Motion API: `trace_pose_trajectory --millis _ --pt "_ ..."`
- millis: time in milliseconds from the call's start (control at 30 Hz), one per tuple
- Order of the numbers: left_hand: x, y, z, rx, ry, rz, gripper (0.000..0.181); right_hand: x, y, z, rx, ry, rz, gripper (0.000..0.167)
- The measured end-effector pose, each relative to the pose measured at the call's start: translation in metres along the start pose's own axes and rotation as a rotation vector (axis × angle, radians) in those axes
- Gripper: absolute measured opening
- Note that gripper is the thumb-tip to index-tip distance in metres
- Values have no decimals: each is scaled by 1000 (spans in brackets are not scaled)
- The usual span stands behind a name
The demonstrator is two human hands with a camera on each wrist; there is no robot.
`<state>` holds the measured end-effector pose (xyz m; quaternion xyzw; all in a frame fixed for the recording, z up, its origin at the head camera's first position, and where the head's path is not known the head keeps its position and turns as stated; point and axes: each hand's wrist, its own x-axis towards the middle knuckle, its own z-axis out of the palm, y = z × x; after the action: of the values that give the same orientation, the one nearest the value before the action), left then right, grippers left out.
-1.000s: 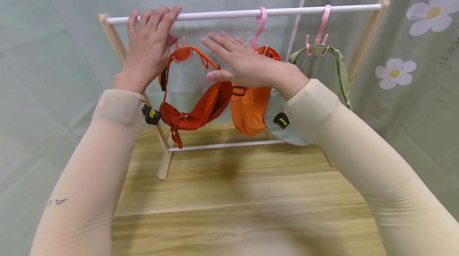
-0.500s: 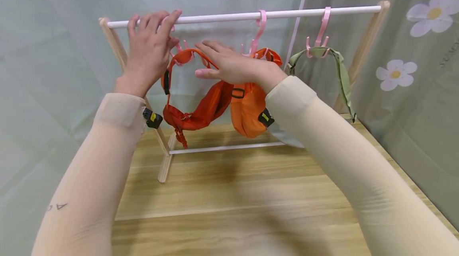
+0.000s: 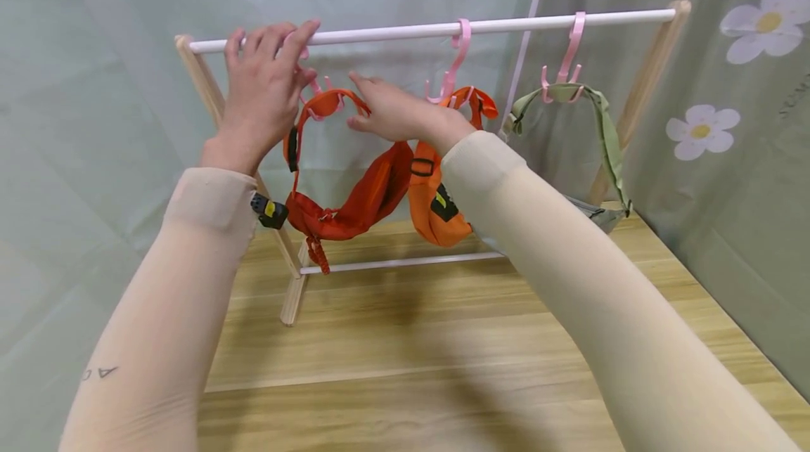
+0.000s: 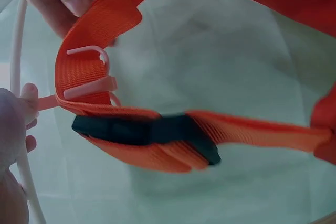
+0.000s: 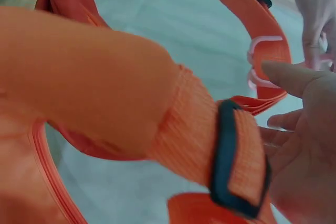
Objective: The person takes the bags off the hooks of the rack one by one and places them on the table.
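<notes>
The person's left grip is curled round a round white rail, right by a pink plastic hook. From that hook a red fabric bag hangs by its orange webbing strap. The right grip is loosely extended beside the strap; whether it touches cannot be told. An orange fabric bag hangs nearby, above the wood-grain counter.
</notes>
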<state>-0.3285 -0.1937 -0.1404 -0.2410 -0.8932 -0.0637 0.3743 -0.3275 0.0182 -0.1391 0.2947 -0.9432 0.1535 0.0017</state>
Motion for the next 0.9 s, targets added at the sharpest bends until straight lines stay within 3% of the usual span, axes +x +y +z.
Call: trace_pose_trajectory --millis 167,333,500,767,900 --pt "0 2 -5 -20 8 4 57 7 2 4 114 4 -12 75" --pt "0 2 -7 -30 2 5 56 10 2 7 181 42 -2 52" --pt "1 0 -7 -40 -9 0 56 10 0 2 205 93 48 37" --pt "5 3 -6 -41 -15 11 56 9 -11 -13 123 243 72 35" --pt "8 5 -5 -54 -19 5 57 6 -16 -19 155 302 67 33"
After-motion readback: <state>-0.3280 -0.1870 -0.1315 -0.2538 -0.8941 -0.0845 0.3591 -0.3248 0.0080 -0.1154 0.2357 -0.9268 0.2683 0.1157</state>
